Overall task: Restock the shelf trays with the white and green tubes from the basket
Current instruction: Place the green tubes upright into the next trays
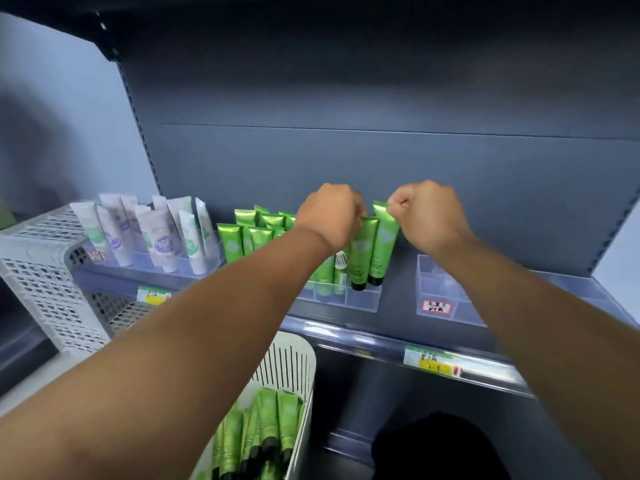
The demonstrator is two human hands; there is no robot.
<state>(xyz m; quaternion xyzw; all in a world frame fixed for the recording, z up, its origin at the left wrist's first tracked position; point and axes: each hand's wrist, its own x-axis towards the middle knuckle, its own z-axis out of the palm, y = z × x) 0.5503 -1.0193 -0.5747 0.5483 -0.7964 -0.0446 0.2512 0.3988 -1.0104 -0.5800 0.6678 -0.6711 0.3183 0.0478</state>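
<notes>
Both hands are up at the clear acrylic shelf tray [360,299] in the middle of the frame. The left hand [330,216] is curled in a fist around the crimped top of a glossy green plastic tube with a black cap [362,258]. The right hand [424,211] pinches the top edge of the neighbouring green tube [382,249]. Both tubes stand cap-down in the tray's front right compartment, touching each other.

More green tubes [249,233] fill the rows to the left of the hands. The white tubes with purple and green print [156,233] stand in a second clear tray [207,263] at centre left. A third clear tray [446,292] at centre right looks unfilled. The slotted white plastic basket [291,362] at bottom centre holds a good stack of green tubes [266,431], so my read is the job is well short of done.

Risks from here:
- The tubes are tall and stand on narrow caps. Letting go before the caps seat on the tray floor could tip them forward over the low front wall.
- The left forearm crosses just above the filled rows. A drag on the way back could knock those over.
- The basket sits below the shelf lip, and I can't tell what supports it.
</notes>
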